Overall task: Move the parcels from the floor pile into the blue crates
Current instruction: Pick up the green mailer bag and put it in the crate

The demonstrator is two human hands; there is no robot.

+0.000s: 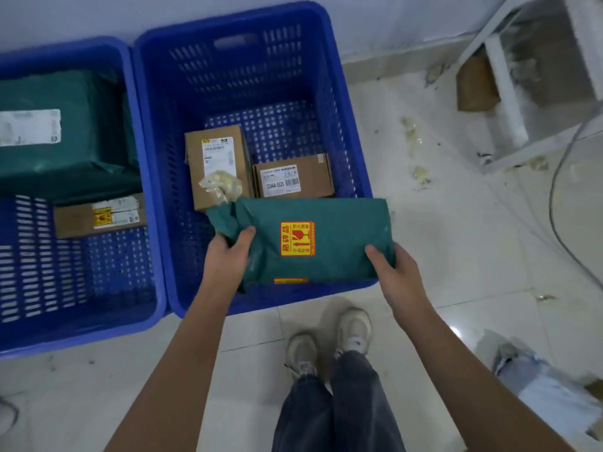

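- Green parcel [313,239] held flat over the near rim of the right blue crate [153,132], its far edge above the crate's interior, its right end jutting out past the crate's right wall.
- Left hand [228,252] gripping the parcel's crumpled left end, thumb on top, fingers hidden beneath.
- Right hand [391,269] gripping the parcel's right near corner, thumb on top, fingers wrapped under.
- Yellow fragile sticker [297,239] facing up near the parcel's middle.
- Already inside the right blue crate: a tall cardboard box [215,158] with a wad of yellowish tape [222,185] on it, and a smaller labelled box [293,176] just beside it, both lying just beyond the parcel's far edge.
- Left blue crate [143,256], touching the right blue crate's left wall, holding a large green bag [65,132] and a small brown box [98,216].
- More parcels [548,393] on the floor, well to the right of the right blue crate and nearer the feet.
- Step in hand, by judgement: placing this parcel, carried but not yet set down.
- Next move likely calls for: shifting the parcel left to clear the crate's right wall, lowering it onto the free near part of the crate floor, and a gentle release, given the fragile mark.
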